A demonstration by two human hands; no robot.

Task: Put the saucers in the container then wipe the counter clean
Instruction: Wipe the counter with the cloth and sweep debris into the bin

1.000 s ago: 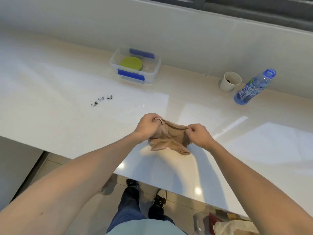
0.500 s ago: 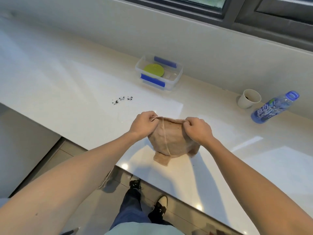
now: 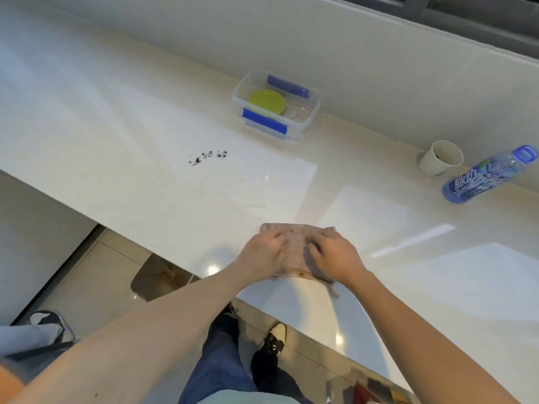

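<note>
Tan cloth [image 3: 296, 249] lies flat near the counter [image 3: 116, 141] front edge, both hands on top: left hand [image 3: 264, 253] and right hand [image 3: 335, 255] press it with fingers spread, nothing pinched, likely smoothing it into a pad for wiping. Beyond it, a clear water puddle [image 3: 233, 188], then dark crumbs [image 3: 208, 156]. Green saucer [image 3: 267, 102] sits inside the clear container [image 3: 312, 112] by the wall, so stowing looks done. Paper cup [image 3: 440, 158] and blue bottle [image 3: 487, 174] stand far right, well apart.

The only readable text is the white Chinese brand name 脉动 printed on the blue label of the plastic bottle [image 3: 486, 175] standing on the counter.
</note>
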